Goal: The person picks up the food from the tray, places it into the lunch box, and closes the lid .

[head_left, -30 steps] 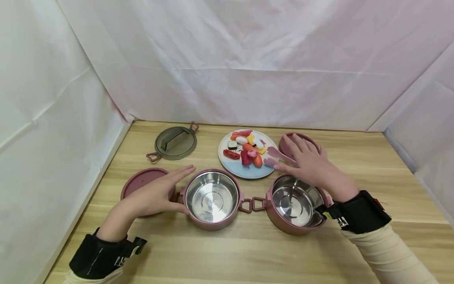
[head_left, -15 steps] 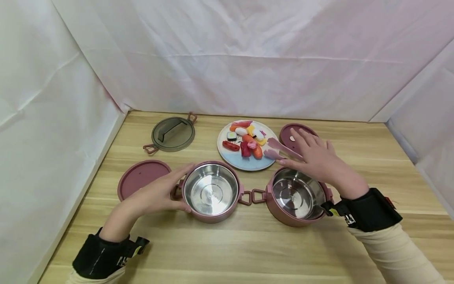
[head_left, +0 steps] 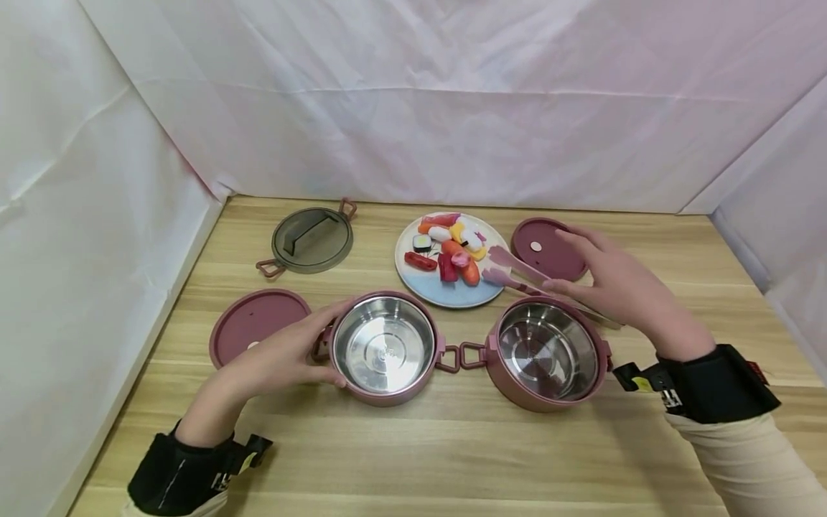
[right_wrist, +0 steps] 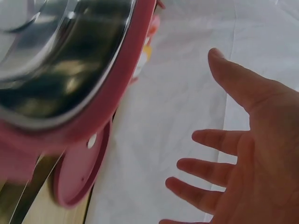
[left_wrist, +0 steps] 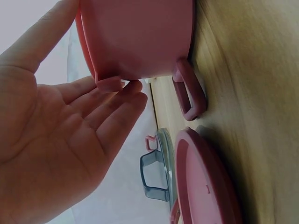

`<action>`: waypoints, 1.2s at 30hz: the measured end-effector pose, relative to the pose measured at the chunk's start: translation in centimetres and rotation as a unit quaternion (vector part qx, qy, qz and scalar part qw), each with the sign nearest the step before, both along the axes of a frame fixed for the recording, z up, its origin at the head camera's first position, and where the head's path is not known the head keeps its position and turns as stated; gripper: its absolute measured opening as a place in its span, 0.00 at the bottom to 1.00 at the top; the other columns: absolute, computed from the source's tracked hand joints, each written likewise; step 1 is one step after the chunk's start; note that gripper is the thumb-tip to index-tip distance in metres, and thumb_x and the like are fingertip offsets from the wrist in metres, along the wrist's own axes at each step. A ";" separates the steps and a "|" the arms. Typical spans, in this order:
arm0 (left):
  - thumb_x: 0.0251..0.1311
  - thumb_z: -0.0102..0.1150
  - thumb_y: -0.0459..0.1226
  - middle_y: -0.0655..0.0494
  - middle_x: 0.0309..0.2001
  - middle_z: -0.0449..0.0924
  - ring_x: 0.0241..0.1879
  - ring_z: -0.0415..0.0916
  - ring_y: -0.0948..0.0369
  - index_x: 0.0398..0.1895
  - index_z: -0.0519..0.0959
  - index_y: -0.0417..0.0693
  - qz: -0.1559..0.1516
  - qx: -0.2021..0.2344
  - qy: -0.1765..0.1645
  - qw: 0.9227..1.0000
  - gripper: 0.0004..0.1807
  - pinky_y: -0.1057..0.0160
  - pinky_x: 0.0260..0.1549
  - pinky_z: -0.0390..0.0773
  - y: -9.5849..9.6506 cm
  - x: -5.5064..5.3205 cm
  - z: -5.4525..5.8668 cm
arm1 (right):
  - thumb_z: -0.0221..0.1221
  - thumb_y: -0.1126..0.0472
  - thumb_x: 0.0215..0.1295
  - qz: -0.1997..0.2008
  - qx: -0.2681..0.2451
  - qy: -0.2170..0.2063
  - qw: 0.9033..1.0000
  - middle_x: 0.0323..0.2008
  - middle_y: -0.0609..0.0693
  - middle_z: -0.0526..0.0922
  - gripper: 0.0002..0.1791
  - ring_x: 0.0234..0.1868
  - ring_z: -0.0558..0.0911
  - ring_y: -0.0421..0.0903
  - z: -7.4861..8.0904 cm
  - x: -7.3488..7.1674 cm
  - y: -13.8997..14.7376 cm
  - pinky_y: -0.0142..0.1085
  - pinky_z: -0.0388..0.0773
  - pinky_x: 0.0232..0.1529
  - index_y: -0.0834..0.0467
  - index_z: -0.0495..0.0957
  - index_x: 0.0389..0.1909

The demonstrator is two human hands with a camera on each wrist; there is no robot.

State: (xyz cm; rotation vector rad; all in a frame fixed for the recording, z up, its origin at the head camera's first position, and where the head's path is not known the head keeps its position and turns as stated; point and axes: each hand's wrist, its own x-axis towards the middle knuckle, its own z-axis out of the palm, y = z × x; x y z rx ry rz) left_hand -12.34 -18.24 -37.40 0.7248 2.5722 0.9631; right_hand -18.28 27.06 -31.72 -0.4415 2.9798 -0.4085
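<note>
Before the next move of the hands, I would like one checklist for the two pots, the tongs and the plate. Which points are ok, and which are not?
1. Right hand free: ok; the fingers are spread and hold nothing.
2. Tongs gripped: not ok; they lie with their heads over the plate, in neither hand.
3. Left pot uncovered and empty: ok.
4. Right pot uncovered and empty: ok.
5. Food pieces on the plate: ok; they lie grouped there.
6. Left pot held firmly: cannot tell; the left hand is around its left handle side, but the grip's firmness does not show.
</note>
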 end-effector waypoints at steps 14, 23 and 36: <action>0.46 0.77 0.49 0.46 0.73 0.65 0.70 0.67 0.47 0.79 0.53 0.55 -0.001 0.001 -0.022 1.000 0.58 0.40 0.66 0.69 0.5 -0.4 0.6 | 0.68 0.58 0.62 0.036 -0.017 0.059 0.997 0.59 0.68 0.77 0.28 0.60 0.74 0.67 -3.8 -1.3 6.1 0.61 0.71 0.57 0.65 0.75 0.61; 0.45 0.78 0.48 0.46 0.71 0.68 0.69 0.68 0.47 0.79 0.54 0.55 0.011 -0.025 -0.027 0.999 0.58 0.40 0.64 0.70 0.5 -0.2 1.2 | 0.67 0.61 0.63 0.053 -0.066 -0.016 0.996 0.53 0.66 0.82 0.24 0.50 0.82 0.63 -6.7 -0.9 7.3 0.58 0.80 0.51 0.65 0.77 0.59; 0.45 0.77 0.48 0.45 0.71 0.67 0.69 0.68 0.46 0.79 0.53 0.54 0.008 -0.020 -0.028 0.999 0.58 0.40 0.65 0.70 0.5 -0.1 1.4 | 0.66 0.63 0.64 0.048 -0.039 -0.064 0.996 0.40 0.53 0.83 0.19 0.41 0.81 0.48 -8.5 -1.2 6.9 0.43 0.81 0.40 0.64 0.79 0.54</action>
